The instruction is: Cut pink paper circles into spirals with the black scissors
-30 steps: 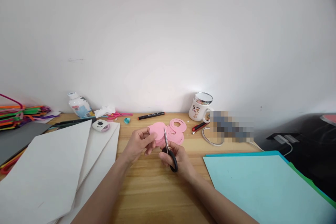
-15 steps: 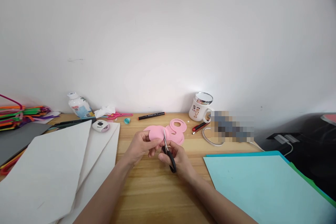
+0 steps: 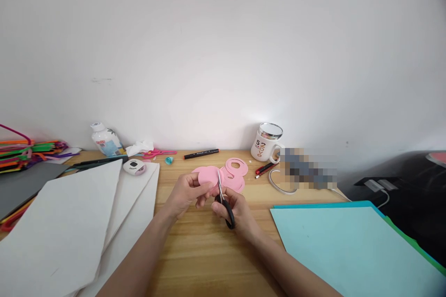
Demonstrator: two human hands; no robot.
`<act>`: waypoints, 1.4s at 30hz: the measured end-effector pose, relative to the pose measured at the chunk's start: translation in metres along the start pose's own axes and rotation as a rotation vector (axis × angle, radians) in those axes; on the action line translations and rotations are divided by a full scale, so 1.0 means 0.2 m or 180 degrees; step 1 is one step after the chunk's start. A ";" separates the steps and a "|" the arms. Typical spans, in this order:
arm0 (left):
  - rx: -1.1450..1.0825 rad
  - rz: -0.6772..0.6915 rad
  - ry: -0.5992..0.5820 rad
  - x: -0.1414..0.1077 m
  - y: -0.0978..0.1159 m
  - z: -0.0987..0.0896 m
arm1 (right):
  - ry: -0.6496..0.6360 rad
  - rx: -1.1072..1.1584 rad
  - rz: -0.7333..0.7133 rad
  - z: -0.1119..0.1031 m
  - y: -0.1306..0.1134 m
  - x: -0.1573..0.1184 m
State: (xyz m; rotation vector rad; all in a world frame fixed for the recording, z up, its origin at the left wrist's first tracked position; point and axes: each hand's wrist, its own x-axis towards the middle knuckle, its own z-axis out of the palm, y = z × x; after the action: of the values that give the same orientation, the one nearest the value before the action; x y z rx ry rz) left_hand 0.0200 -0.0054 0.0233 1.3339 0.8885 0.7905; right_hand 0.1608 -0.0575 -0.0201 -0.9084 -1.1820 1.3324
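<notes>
My left hand (image 3: 188, 193) pinches a rounded pink foam or paper sheet (image 3: 208, 176) above the middle of the desk; which of the two materials it is I cannot tell. In my right hand (image 3: 238, 209) is a pair of black-handled scissors (image 3: 228, 213), gripped by the handles. The blades point away from me and lie at the right edge of the pink sheet. Behind them, more pink cut-out pieces (image 3: 236, 168) rest on the wood, one with a ring shape. My fingers partly cover the lower edge of the sheet.
White boards (image 3: 73, 222) lie at left, with a white tape-like dispenser (image 3: 134, 167) on them. Toward the wall are a bottle (image 3: 107, 140), pink scissors (image 3: 160, 152), a black marker (image 3: 201, 154) and a white mug (image 3: 267, 144). Light-blue sheets (image 3: 341, 241) cover the right side.
Both hands stay almost in place. The pink sheet and the scissors shift only very slightly, with the blades still at the sheet's right edge.
</notes>
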 end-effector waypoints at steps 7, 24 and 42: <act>-0.0052 0.0003 0.0004 0.00 0.00 -0.01 | -0.0015 -0.0033 -0.0040 -0.01 0.02 0.00; -0.0107 0.0126 -0.0078 0.01 -0.02 -0.02 | 0.0050 0.0005 0.0159 -0.01 0.01 0.00; -0.0237 0.0091 -0.0032 0.02 -0.03 -0.02 | 0.0074 0.0011 0.0230 0.00 0.03 0.00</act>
State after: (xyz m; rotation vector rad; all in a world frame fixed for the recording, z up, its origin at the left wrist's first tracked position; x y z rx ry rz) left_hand 0.0170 -0.0011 0.0173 1.2866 0.8259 0.8305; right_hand 0.1598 -0.0578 -0.0260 -0.9696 -1.1381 1.3775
